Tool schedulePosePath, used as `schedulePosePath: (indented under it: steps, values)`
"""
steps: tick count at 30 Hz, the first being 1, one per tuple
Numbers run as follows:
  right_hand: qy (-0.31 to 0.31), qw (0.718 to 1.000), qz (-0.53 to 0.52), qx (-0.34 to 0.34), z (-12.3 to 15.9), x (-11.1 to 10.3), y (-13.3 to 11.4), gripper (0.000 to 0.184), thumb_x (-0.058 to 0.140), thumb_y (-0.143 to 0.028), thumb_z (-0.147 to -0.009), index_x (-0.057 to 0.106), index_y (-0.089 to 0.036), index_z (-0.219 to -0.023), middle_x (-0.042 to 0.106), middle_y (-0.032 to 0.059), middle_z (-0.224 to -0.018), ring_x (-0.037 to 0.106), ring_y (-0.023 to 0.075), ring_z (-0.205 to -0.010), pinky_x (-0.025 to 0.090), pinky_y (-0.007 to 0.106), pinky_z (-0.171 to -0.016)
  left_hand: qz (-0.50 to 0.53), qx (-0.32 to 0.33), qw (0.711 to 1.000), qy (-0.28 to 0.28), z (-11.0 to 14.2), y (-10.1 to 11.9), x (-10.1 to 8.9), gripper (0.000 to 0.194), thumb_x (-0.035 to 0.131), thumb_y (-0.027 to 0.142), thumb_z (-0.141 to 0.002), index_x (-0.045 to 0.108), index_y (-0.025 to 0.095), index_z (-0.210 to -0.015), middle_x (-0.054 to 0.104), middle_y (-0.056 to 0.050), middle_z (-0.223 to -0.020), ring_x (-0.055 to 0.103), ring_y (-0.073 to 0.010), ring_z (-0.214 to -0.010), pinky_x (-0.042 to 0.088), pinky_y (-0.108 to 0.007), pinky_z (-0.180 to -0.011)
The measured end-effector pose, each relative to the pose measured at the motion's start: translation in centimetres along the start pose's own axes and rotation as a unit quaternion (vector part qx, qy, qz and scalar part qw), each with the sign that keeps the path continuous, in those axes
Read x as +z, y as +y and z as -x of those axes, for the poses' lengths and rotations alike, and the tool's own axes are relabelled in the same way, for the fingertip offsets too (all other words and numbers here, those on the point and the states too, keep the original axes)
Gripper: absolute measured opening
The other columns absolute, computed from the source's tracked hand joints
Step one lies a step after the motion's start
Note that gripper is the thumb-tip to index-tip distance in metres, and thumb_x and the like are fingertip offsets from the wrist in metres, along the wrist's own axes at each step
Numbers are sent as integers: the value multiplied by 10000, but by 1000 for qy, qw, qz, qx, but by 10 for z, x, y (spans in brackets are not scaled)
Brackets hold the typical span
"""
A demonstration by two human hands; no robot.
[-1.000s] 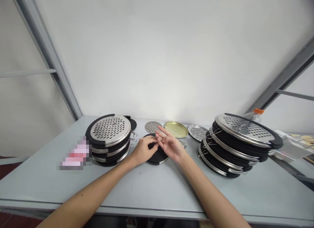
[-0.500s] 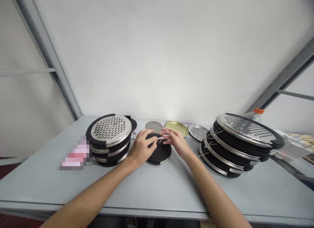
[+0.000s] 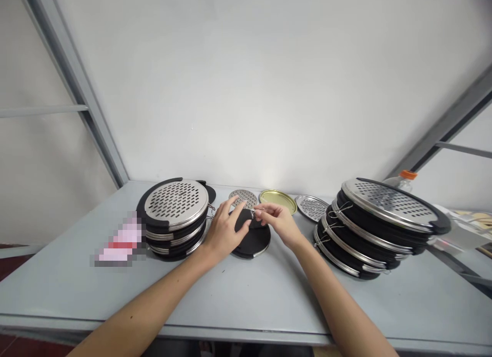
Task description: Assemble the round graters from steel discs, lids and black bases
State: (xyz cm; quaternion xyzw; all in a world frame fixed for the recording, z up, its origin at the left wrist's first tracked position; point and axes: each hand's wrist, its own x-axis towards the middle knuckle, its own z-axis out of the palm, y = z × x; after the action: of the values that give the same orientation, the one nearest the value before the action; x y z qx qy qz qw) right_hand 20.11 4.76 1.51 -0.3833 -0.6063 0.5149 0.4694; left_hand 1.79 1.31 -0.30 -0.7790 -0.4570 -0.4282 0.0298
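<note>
In the middle of the table lies a round black container (image 3: pixel 252 241) with a bit of silver rim along its front edge. At its far side is a small metal wire clasp (image 3: pixel 252 211). My right hand (image 3: pixel 280 223) pinches this clasp between thumb and fingertips. My left hand (image 3: pixel 226 229) lies over the container's left side with its fingers apart, holding nothing. The fingers hide part of the container and clasp. Behind lie a perforated metal disc (image 3: pixel 243 197), a gold-coloured round lid (image 3: pixel 278 199) and a silver grater disc (image 3: pixel 312 207).
A stack of black containers with a slotted metal top (image 3: pixel 177 200) stands left, and a taller, leaning stack (image 3: pixel 351 231) stands right, wire clasps sticking out. A pixelated pink item (image 3: pixel 122 242) lies far left. An orange-capped bottle (image 3: pixel 406 179) is behind the right stack.
My right hand has closed from loosely spread fingers to a pinch on the wire clasp. My left fingers have come away from the clasp and spread. The view has shifted slightly.
</note>
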Motion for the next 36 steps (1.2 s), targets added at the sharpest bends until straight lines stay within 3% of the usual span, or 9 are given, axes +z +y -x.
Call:
schedulePosePath:
  steps: [2, 7, 10, 13, 18, 21, 24, 33, 36]
  values:
    - [39, 999, -25, 2, -2, -4, 1, 248, 755, -351, -680, 724, -172, -849, 646, 15, -675, 569, 120, -640, 462, 232, -578, 5, -15, 999, -38, 0, -1, -1, 523, 547, 340, -869, 424, 179, -1351, 375, -151, -1420, 383, -299, -1301, 376, -463, -1059]
    - [86, 990, -107, 25, -6, -10, 3, 225, 771, -361, -662, 726, -185, -793, 649, 17, -795, 513, 90, -633, 436, 208, -546, 5, 26, 979, -203, 2, -10, -9, 489, 589, 475, -835, 543, 238, -1260, 351, -111, -1472, 258, -350, -1376, 292, -538, -1092]
    - [111, 983, -146, 32, -8, -10, 4, 220, 755, -379, -679, 711, -184, -772, 662, 24, -849, 544, 101, -690, 461, 202, -579, 14, 31, 956, -290, 4, -15, -15, 634, 594, 582, -796, 484, 258, -1330, 297, -104, -1511, 209, -360, -1399, 296, -550, -1082]
    - [99, 973, -202, 47, -9, -10, 3, 211, 710, -381, -726, 683, -180, -786, 685, 48, -932, 617, 146, -812, 508, 237, -665, 15, 26, 943, -331, 4, -19, -20, 805, 611, 656, -738, 403, 242, -1396, 268, -132, -1520, 189, -364, -1406, 295, -546, -1079]
    - [51, 957, -273, 86, -7, -9, -1, 168, 683, -323, -759, 642, -190, -854, 664, 13, -765, 620, 128, -651, 504, 238, -591, 6, 28, 947, -321, 4, -18, -19, 815, 643, 655, -707, 417, 261, -1384, 294, -107, -1514, 210, -342, -1405, 295, -503, -1085]
    - [40, 951, -297, 80, -5, -9, -3, 208, 688, -307, -760, 646, -190, -927, 476, -72, -557, 451, 68, -464, 432, 190, -482, -22, 7, 957, -290, 6, -10, -11, 815, 611, 705, -697, 447, 260, -1360, 357, -106, -1481, 265, -353, -1379, 309, -504, -1067]
    - [51, 949, -299, 83, -5, -9, -3, 197, 682, -284, -757, 657, -173, -918, 339, -93, -518, 328, 57, -423, 379, 176, -430, -63, -31, 971, -228, 8, 2, -2, 759, 560, 723, -724, 523, 212, -1284, 458, -143, -1395, 364, -390, -1295, 350, -542, -1009]
    - [89, 896, -419, 113, -12, -19, 3, 143, 495, -156, -850, 619, -160, -919, 412, -66, -546, 410, 67, -431, 469, 168, -475, -103, -76, 979, -156, -1, 9, -18, 427, 425, 511, -910, 594, 204, -1154, 685, -82, -856, 630, -279, -830, 495, -392, -730]
    - [77, 878, -457, 122, -13, -21, 6, 132, 503, -139, -862, 608, -173, -935, 479, -54, -560, 482, 70, -473, 503, 164, -524, -44, -50, 985, -160, -5, 5, -24, 382, 454, 443, -915, 572, 211, -1196, 685, -71, -959, 644, -239, -880, 498, -360, -797]
